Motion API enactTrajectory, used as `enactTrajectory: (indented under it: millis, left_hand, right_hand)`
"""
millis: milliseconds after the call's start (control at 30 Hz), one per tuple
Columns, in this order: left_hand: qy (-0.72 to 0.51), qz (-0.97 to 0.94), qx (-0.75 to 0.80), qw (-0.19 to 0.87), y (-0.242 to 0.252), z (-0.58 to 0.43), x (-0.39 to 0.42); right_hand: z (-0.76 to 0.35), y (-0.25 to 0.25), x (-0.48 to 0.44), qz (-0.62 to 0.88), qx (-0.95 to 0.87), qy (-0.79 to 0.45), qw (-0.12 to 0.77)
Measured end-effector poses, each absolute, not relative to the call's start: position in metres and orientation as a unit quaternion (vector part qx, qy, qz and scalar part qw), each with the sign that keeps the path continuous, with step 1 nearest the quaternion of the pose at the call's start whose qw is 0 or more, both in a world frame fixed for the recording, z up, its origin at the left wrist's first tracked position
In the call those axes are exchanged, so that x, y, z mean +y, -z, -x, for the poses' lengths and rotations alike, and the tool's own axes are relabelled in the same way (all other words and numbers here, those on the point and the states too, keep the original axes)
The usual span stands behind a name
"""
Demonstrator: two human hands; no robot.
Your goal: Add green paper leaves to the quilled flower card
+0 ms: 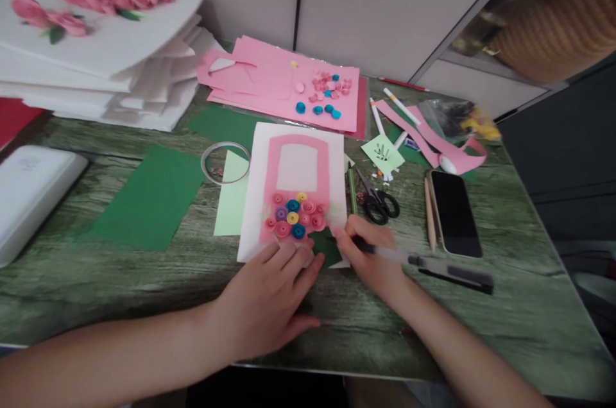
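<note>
My right hand [368,251] is closed round a pen [392,255] with a greyish barrel, its dark tip at a small dark green piece of paper [325,247]. My left hand [272,292] lies flat with fingers stretched out, fingertips by the left edge of that green piece. Beneath is a white sheet [257,183] bearing a pink basket shape [273,164] with an arched handle. Rolled paper flowers [292,218] in pink, blue, yellow and purple cover the basket's lower part.
Scissors [380,203], a green pencil [352,190], a phone [455,212] and a black pen [457,276] lie to the right. Green paper [151,196] and a ring [205,164] are left. Pink sheets [269,84] with paper coils lie behind. White sheets [158,84] are stacked back left.
</note>
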State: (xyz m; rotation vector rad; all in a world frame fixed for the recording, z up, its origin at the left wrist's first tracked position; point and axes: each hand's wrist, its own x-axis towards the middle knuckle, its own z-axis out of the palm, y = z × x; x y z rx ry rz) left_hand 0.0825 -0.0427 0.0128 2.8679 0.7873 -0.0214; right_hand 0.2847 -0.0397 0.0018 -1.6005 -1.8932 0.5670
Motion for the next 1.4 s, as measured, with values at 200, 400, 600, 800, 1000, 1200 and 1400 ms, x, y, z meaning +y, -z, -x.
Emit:
enactTrajectory:
  millis: [200, 400, 600, 800, 1000, 1200, 1400]
  left_hand:
    - [0.000, -0.961, 0.267, 0.074, -0.0128, -0.0832, -0.0412]
    - [-0.007, -0.963, 0.262, 0.069, -0.0120, -0.0837, -0.0400]
    - [-0.008, -0.962, 0.265, 0.071, -0.0107, -0.0839, -0.0408]
    - [-0.004, -0.962, 0.262, 0.074, -0.0106, -0.0832, -0.0413]
    - [-0.005, -0.962, 0.264, 0.070, -0.0103, -0.0835, -0.0411]
    - [-0.010, -0.962, 0.264, 0.066, -0.0117, -0.0830, -0.0419]
    - [-0.007, -0.961, 0.266, 0.075, -0.0096, -0.0835, -0.0419]
  right_hand:
    - [-0.2877, -0.0017, -0.0418, 0.604, -0.711, -0.217, 0.288]
    - [-0.2889, -0.0005, -0.0422, 0.601, -0.711, -0.225, 0.288]
    - [-0.2890, -0.0005, -0.0425, 0.588, -0.720, -0.217, 0.297]
    - [-0.2895, -0.0007, -0.0431, 0.577, -0.726, -0.223, 0.300]
    - [-0.2894, -0.0006, -0.0435, 0.571, -0.728, -0.225, 0.305]
    - [-0.2897, -0.0009, -0.0435, 0.562, -0.734, -0.225, 0.310]
    - [-0.2899, -0.0006, -0.0437, 0.561, -0.732, -0.231, 0.309]
